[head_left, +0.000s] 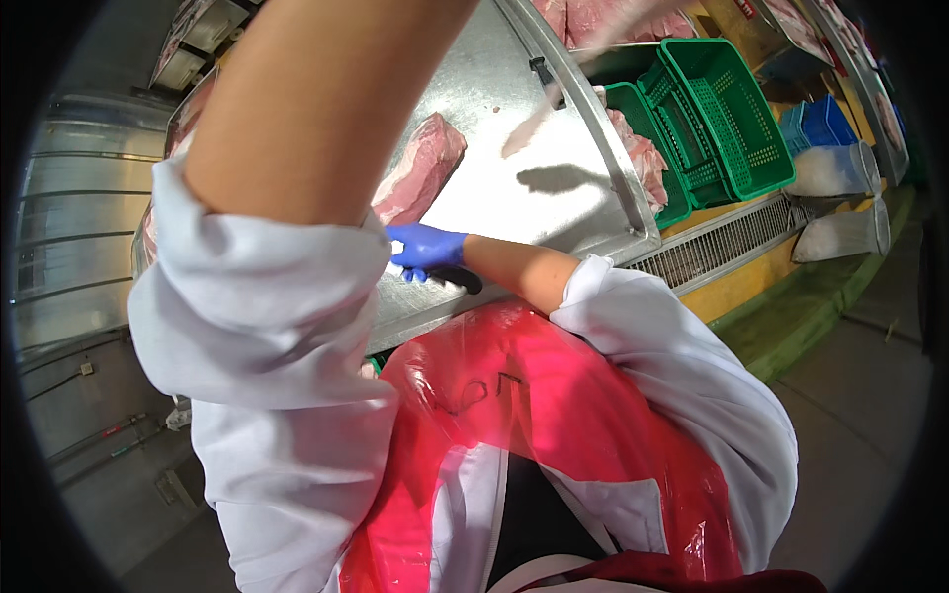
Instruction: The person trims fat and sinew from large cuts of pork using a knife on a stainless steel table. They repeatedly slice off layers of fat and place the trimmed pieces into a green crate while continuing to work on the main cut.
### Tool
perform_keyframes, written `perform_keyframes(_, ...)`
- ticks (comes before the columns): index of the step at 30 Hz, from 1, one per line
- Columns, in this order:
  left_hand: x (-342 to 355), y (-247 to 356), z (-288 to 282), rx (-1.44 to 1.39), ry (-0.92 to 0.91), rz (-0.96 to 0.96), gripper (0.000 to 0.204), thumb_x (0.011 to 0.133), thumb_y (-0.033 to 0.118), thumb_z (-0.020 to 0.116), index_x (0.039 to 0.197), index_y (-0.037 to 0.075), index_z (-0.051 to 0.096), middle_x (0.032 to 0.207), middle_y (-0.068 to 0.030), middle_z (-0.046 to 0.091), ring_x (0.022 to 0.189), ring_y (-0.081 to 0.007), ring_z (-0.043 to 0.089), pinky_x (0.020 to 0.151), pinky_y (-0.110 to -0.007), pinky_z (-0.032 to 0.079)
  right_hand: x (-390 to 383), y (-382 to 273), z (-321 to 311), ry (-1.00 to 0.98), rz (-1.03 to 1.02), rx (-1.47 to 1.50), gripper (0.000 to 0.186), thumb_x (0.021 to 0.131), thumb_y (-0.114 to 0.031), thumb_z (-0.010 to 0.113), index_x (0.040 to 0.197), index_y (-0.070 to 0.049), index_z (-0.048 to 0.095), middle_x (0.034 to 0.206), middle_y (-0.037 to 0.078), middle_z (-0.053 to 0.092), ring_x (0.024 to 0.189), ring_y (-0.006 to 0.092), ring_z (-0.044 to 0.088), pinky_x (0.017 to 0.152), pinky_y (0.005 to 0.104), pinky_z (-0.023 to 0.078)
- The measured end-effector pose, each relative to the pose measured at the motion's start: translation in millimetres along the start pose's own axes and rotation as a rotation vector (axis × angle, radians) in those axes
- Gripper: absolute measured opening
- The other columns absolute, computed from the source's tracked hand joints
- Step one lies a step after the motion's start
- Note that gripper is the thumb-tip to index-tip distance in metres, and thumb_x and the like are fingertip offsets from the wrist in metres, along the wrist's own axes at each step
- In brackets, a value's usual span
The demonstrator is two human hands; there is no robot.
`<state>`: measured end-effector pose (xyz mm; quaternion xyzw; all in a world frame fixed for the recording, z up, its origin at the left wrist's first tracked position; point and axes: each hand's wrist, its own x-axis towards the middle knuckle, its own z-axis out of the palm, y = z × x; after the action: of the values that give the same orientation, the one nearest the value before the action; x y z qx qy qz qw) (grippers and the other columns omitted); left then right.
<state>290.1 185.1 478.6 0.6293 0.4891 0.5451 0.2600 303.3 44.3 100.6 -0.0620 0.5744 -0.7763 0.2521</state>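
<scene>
My right hand point(427, 247), in a blue glove, is closed on a black-handled knife point(462, 280) low over the steel work table point(494, 208). Something white shows at its fingers, too hidden to make out. A long piece of raw pink meat point(423, 163) lies on the table just beyond that hand. My left forearm reaches up across the top edge, so its hand is out of view. A pale pink streak point(529, 128), blurred by motion and too unclear to name, hangs above the table at the right, over a dark shadow.
Green baskets point(727, 119), one holding meat point(643, 158), stand right of the table. More meat point(593, 20) is at the top. Blue crates point(820, 124), pale bags point(840, 227) and a floor grate point(712, 242) lie further right. A small black object point(544, 74) is at the table's rim.
</scene>
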Motion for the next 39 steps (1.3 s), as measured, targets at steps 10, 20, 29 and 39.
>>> perform_keyframes(10, -534.2, -259.5, -215.3, 0.991, 0.228, -1.015, 0.061, 0.099, 0.039, 0.067, 0.143, -0.001, 0.054, 0.138, -0.0212, 0.061, 0.129, -0.0335, 0.059, 0.110, -0.041, 0.045, 28.8, 49.1, -96.2, 0.437, -0.132, -0.170, 0.081, 0.099, -0.008, 0.058, 0.166, -0.031, 0.019, 0.083, 0.006, 0.066, 0.062, 0.0111, 0.061, 0.057, 0.0288, 0.055)
perform_keyframes(20, -616.9, -258.9, -26.9, 1.200, 0.741, -1.104, 0.035, 0.100, 0.030, 0.054, 0.121, 0.006, 0.068, 0.111, -0.0236, 0.065, 0.101, -0.0444, 0.060, 0.090, -0.054, 0.048, 129.3, 19.9, -149.7, 0.555, -0.065, -0.484, 0.078, 0.097, -0.015, 0.059, 0.164, -0.035, 0.024, 0.079, 0.008, 0.072, 0.064, 0.0150, 0.068, 0.065, 0.0301, 0.060)
perform_keyframes(29, -620.7, -272.9, -28.8, 1.080, 0.776, -0.970, 0.034, 0.099, 0.027, 0.053, 0.118, 0.003, 0.068, 0.109, -0.0215, 0.064, 0.104, -0.0417, 0.057, 0.092, -0.052, 0.045, 95.0, 58.3, -68.3, 0.709, -0.052, -0.324, 0.080, 0.097, -0.007, 0.056, 0.165, -0.031, 0.021, 0.084, 0.008, 0.069, 0.064, 0.0122, 0.065, 0.056, 0.0291, 0.057)
perform_keyframes(39, -631.6, -278.0, -39.3, 1.025, 0.716, -0.814, 0.027, 0.098, 0.022, 0.053, 0.109, 0.002, 0.068, 0.107, -0.0211, 0.063, 0.100, -0.0417, 0.056, 0.090, -0.052, 0.044, 74.8, 71.2, 4.4, 0.810, 0.045, -0.254, 0.080, 0.099, -0.006, 0.055, 0.166, -0.026, 0.015, 0.081, 0.008, 0.068, 0.063, 0.0121, 0.065, 0.054, 0.0290, 0.056)
